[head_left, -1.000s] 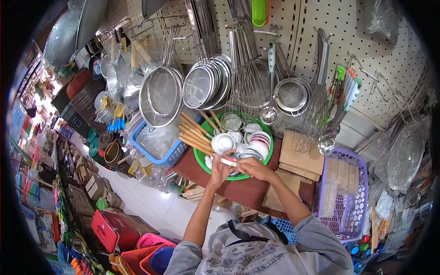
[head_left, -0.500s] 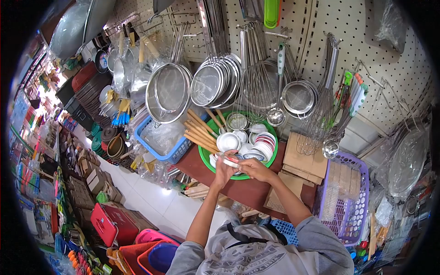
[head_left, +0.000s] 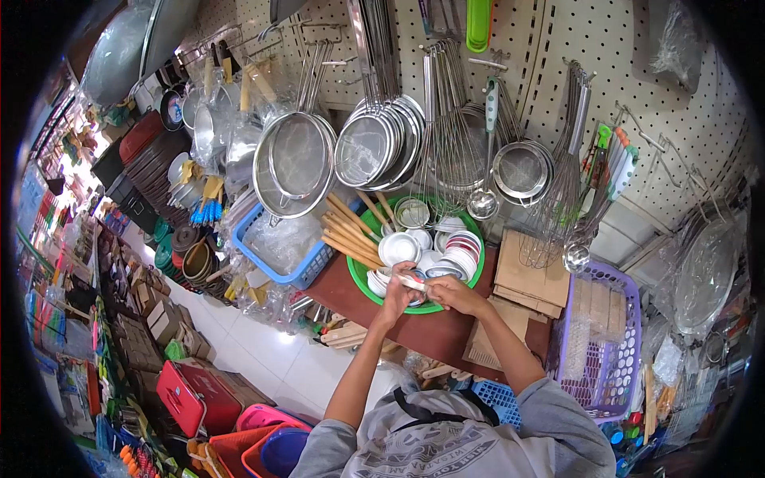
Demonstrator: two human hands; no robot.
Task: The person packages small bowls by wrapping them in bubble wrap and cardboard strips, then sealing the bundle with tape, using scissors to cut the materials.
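Note:
My left hand is closed around a small white dish with a red patch, held tilted over the near rim of a green basin. At the dish's right end, my right hand has its fingers closed on the edge; its fingertips are partly hidden. Inside the basin lie a white bowl, a leaning stack of small dishes, some with red rims, and other small white dishes. Wooden handles stick out over the basin's left side.
Left of the basin stands a blue basket holding clear plastic. Cardboard pieces and a purple basket are to the right. Strainers, whisks and a ladle hang low from the pegboard, close above the basin.
The white dish has turned slightly in my hands, and both hands have shifted a little to the right. The camera view has moved slightly.

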